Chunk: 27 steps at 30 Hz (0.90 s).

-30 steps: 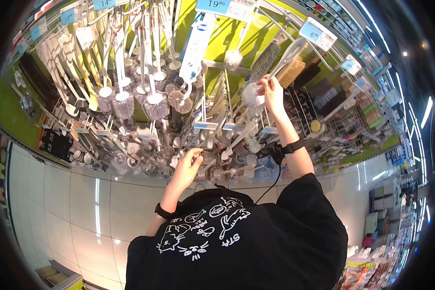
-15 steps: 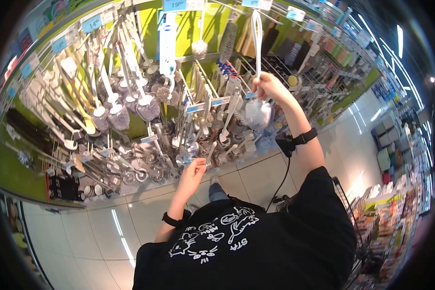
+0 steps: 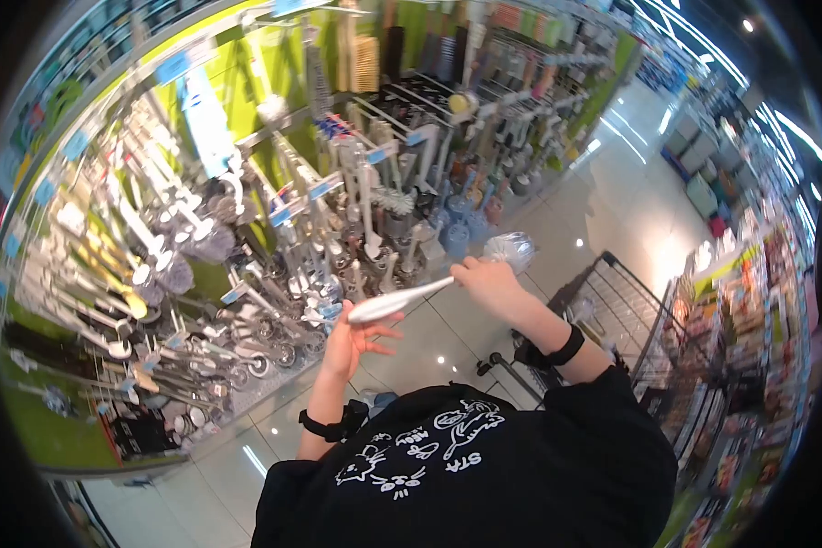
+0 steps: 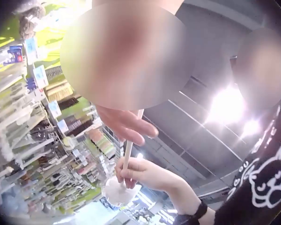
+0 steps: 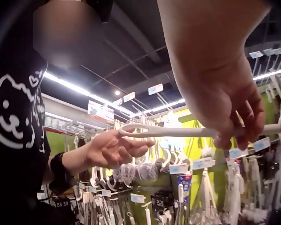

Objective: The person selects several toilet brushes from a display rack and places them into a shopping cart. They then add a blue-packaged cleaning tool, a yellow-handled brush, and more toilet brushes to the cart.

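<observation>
A white toilet brush (image 3: 411, 297) with a looped handle end is held nearly level in front of the body. My right hand (image 3: 491, 285) grips its handle close to the head, fingers curled round it. Clear plastic covers the white brush head (image 3: 510, 248), which points away to the right. At the looped end is my left hand (image 3: 349, 347), fingers spread and loosely bent. In the right wrist view the loop (image 5: 136, 131) overlaps the left thumb side, while the other fingers stay off the handle. The left wrist view shows the handle (image 4: 128, 154) passing behind the left fingers.
A store rack with hanging brushes (image 3: 192, 242) and price tags (image 3: 290, 212) fills the left and front. To the right stands a dark wire shopping cart (image 3: 616, 263) on the tiled floor (image 3: 557, 219). Packed shelves (image 3: 740, 338) line the far right.
My right hand has brought the brush down and away from the rack, turning it from upright to nearly level. The left hand has opened its fingers near the looped end. The view has swung right.
</observation>
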Tool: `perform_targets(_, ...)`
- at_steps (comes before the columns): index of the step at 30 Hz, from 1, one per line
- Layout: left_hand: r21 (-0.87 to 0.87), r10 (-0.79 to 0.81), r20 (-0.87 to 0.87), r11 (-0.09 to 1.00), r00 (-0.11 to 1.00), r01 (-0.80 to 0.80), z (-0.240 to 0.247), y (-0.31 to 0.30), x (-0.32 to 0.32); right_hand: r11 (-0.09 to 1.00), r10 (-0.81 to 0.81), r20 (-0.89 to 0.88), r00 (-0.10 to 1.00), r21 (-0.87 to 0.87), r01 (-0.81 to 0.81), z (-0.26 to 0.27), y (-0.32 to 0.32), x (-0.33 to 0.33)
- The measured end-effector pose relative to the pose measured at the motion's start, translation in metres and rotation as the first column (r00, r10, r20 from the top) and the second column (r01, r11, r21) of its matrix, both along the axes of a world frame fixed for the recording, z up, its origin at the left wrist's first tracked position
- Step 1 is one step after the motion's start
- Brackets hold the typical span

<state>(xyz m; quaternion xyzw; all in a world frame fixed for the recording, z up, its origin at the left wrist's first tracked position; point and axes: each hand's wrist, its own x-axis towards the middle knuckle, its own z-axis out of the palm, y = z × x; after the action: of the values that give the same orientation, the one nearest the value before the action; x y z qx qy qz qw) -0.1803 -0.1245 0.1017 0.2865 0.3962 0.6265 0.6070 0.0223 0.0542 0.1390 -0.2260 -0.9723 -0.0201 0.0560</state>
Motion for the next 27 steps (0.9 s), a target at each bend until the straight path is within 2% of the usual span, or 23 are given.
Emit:
perform_targets(2,-0.053,-0.231,-0.008,0.972,0.973,0.230,0.014,0.009,0.032,0.994,-0.104,-0.022,0.994,0.031,0.105,-0.019,-0.009,0.045)
perform_targets(3,-0.107,-0.293,-0.034,0.952,0.956,0.288,0.020,0.013,0.056,0.987,-0.157,-0.047,0.987,0.034,0.158,-0.029,-0.015,0.072)
perform_targets(6,-0.176,-0.613,-0.090,0.786,0.785,0.593,-0.010,0.034,0.112,0.939,-0.341,-0.055,0.939,0.027,0.342,-0.046,-0.043,0.162)
perform_targets(7,-0.215,-0.626,0.019,0.759,0.780,0.614,-0.007,0.037,0.139,0.914,-0.403,-0.053,0.914,0.025,0.404,-0.049,-0.052,0.193)
perform_targets(10,-0.277,-0.657,0.197,0.674,0.727,0.684,-0.023,0.042,0.223,0.796,-0.588,-0.186,0.787,0.041,0.604,-0.058,-0.083,0.280)
perform_targets(12,-0.313,-0.727,0.292,0.541,0.621,0.780,-0.030,0.042,0.278,0.732,-0.679,-0.252,0.690,-0.151,0.665,-0.063,-0.106,0.337)
perform_targets(14,-0.298,-0.789,0.354,0.414,0.503,0.860,-0.052,0.044,0.325,0.682,-0.730,-0.337,0.594,-0.316,0.659,-0.069,-0.128,0.385)
perform_targets(15,-0.292,-0.803,0.361,0.387,0.475,0.875,-0.058,0.044,0.345,0.689,-0.717,-0.383,0.583,-0.259,0.677,-0.065,-0.140,0.405)
perform_targets(19,-0.304,-0.810,0.340,0.385,0.477,0.871,-0.069,0.058,0.408,0.472,-0.873,-0.363,0.325,-0.461,0.752,-0.050,-0.184,0.471)
perform_targets(22,-0.363,-0.696,0.476,0.402,0.537,0.841,-0.096,0.092,0.444,0.297,-0.942,-0.297,0.155,-0.525,0.798,-0.057,-0.215,0.513)
perform_targets(25,-0.518,-0.501,0.620,0.316,0.604,0.794,-0.126,0.151,0.481,0.209,-0.949,-0.311,0.056,-0.485,0.849,-0.076,-0.242,0.545)
perform_targets(27,-0.623,-0.492,0.549,0.299,0.676,0.723,-0.144,0.191,0.506,0.126,-0.963,-0.269,-0.023,-0.524,0.843,-0.084,-0.255,0.560)
